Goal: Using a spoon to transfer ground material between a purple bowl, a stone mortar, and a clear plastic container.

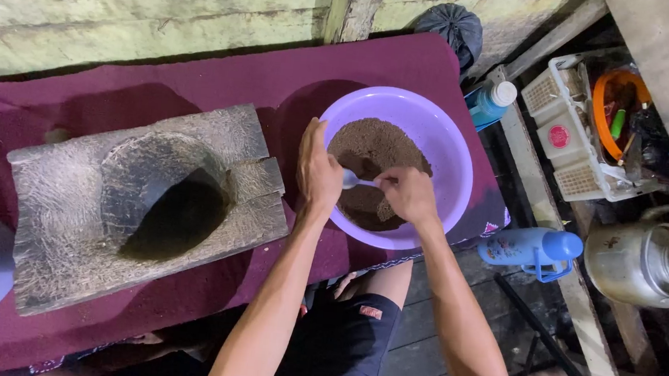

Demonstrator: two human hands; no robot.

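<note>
A purple plastic basin (pixel 448 137) sits on a maroon cloth (pixel 239 83) and holds brown powder (pixel 378 147). My right hand (pixel 408 193) grips the handle of a metal spoon (pixel 351 180) over the powder. My left hand (pixel 318 170) rests on the basin's near-left rim, its fingers by the spoon's bowl. A heavy wooden mortar block (pixel 66 213) with a deep dark hollow (pixel 175 214) lies to the left of the basin.
Two blue bottles (pixel 531 249) (pixel 489 103) stand right of the basin. A white basket (pixel 578 129) of utensils and a metal kettle (pixel 644 262) are further right. A dark bag (pixel 452 25) lies by the plank wall. My knees are under the cloth's edge.
</note>
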